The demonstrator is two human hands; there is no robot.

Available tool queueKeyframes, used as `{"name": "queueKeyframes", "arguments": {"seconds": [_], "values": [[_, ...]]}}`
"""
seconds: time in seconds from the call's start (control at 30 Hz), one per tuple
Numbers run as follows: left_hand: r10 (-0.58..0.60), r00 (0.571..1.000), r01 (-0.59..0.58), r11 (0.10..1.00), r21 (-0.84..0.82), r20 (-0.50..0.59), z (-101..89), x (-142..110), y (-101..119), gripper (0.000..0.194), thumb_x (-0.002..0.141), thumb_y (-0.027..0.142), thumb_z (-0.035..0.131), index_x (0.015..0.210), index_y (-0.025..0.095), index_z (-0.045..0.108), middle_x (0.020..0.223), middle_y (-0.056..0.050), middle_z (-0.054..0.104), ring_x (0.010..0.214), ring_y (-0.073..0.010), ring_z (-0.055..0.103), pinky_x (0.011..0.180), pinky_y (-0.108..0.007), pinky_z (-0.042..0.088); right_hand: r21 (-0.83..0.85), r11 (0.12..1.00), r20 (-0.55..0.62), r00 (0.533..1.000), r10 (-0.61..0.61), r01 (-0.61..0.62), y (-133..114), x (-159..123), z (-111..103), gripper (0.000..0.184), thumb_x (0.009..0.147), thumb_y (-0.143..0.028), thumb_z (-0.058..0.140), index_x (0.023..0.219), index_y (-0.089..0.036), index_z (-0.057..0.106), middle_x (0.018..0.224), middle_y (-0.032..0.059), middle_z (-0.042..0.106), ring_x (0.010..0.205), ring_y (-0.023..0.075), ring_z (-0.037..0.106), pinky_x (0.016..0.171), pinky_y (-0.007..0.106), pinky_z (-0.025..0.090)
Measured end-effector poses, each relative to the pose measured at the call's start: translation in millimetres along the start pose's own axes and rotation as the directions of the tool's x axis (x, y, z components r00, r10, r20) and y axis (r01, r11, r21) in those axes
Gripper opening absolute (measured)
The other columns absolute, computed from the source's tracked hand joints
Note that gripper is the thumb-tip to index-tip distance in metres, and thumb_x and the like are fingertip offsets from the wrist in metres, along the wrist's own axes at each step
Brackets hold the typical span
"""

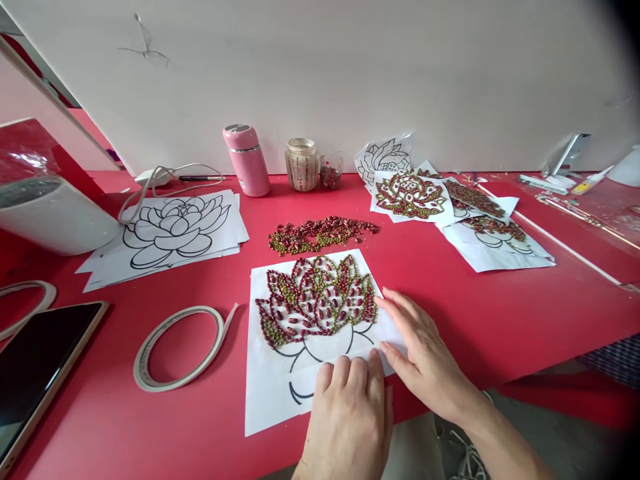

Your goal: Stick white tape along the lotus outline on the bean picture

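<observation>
A white sheet of paper with a printed lotus outline lies in front of me. Red and green beans fill the upper petals, while the lower petals show bare black lines. My left hand rests on the sheet's lower part, knuckles up and fingers curled together; its fingertips and anything under them are hidden. Over the right edge of the sheet lies my right hand, fingers stretched out and thumb apart, touching the paper beside the beans. Just beyond the sheet is a loose heap of red and green beans.
On the left are a tape roll with a loose end, a phone and printed lotus sheets. A pink flask, a glass jar and a small cup stand behind. Bean-covered sheets overlap at back right.
</observation>
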State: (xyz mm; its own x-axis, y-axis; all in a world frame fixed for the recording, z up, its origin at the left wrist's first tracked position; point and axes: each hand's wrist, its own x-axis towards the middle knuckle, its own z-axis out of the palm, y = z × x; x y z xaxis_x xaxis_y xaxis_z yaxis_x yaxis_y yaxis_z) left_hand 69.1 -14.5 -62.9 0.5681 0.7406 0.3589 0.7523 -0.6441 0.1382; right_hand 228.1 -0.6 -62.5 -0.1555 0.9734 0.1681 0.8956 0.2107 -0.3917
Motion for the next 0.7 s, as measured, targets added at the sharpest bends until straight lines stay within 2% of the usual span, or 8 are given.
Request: {"name": "queueKeyframes", "arguments": {"seconds": [0.1, 0.23, 0.37, 0.5, 0.7], "values": [[-0.004, 1.0, 0.004, 1.0, -0.001, 0.008, 0.4, 0.4, 0.3, 0.032, 0.08, 0.019, 0.043, 0.108, 0.01, 0.054, 0.076, -0.005, 0.057, 0.064, -0.0165, 0.05, 0.056, -0.032, 0.041, -0.01, 1.0, -0.013, 1.0, -0.002, 0.002, 0.1, 0.6, 1.2, 0.048, 0.086, -0.02, 0.033, 0.134, -0.024, 0.026, 0.139, 0.0058, 0.028, 0.129, 0.0203, 0.023, 0.103, 0.041, 0.03], [-0.001, 1.0, 0.001, 1.0, 0.001, 0.003, -0.5, 0.1, 0.3, 0.032, 0.08, 0.019, 0.044, 0.108, 0.01, 0.054, 0.075, -0.005, 0.057, 0.064, -0.0165, 0.05, 0.056, -0.032, 0.041, -0.028, 1.0, -0.033, 0.999, -0.003, 0.002, 1.4, 1.4, 3.7, 0.048, 0.087, -0.025, 0.036, 0.133, -0.023, 0.028, 0.138, 0.0063, 0.029, 0.128, 0.0217, 0.025, 0.102, 0.042, 0.031], [-0.013, 1.0, 0.013, 1.0, 0.004, -0.01, -0.4, 0.5, 0.2, 0.031, 0.081, 0.019, 0.042, 0.108, 0.011, 0.055, 0.076, -0.005, 0.057, 0.065, -0.0161, 0.049, 0.057, -0.032, 0.041, -0.029, 1.0, -0.047, 0.999, -0.002, 0.0, 3.5, 1.5, 5.8, 0.046, 0.087, -0.021, 0.033, 0.133, -0.023, 0.029, 0.138, 0.0054, 0.03, 0.128, 0.0202, 0.025, 0.102, 0.042, 0.03], [-0.008, 1.0, 0.008, 1.0, 0.003, -0.014, 1.4, 0.7, 0.2, 0.03, 0.08, 0.019, 0.043, 0.107, 0.011, 0.055, 0.076, -0.005, 0.057, 0.064, -0.016, 0.049, 0.056, -0.032, 0.041, -0.022, 1.0, -0.053, 0.999, 0.004, -0.005, 3.5, 1.0, 6.7, 0.048, 0.087, -0.025, 0.035, 0.134, -0.022, 0.026, 0.139, 0.0057, 0.028, 0.129, 0.0209, 0.023, 0.103, 0.042, 0.029], [-0.008, 1.0, 0.008, 1.0, 0.006, -0.027, 0.4, -0.8, 0.8, 0.03, 0.08, 0.019, 0.044, 0.107, 0.011, 0.056, 0.075, -0.004, 0.056, 0.064, -0.0156, 0.049, 0.056, -0.031, 0.041, 0.014, 1.0, -0.063, 0.998, 0.011, -0.011, 2.1, -0.5, 4.8, 0.05, 0.086, -0.021, 0.034, 0.135, -0.023, 0.024, 0.139, 0.0046, 0.028, 0.129, 0.02, 0.023, 0.104, 0.041, 0.029]]}}
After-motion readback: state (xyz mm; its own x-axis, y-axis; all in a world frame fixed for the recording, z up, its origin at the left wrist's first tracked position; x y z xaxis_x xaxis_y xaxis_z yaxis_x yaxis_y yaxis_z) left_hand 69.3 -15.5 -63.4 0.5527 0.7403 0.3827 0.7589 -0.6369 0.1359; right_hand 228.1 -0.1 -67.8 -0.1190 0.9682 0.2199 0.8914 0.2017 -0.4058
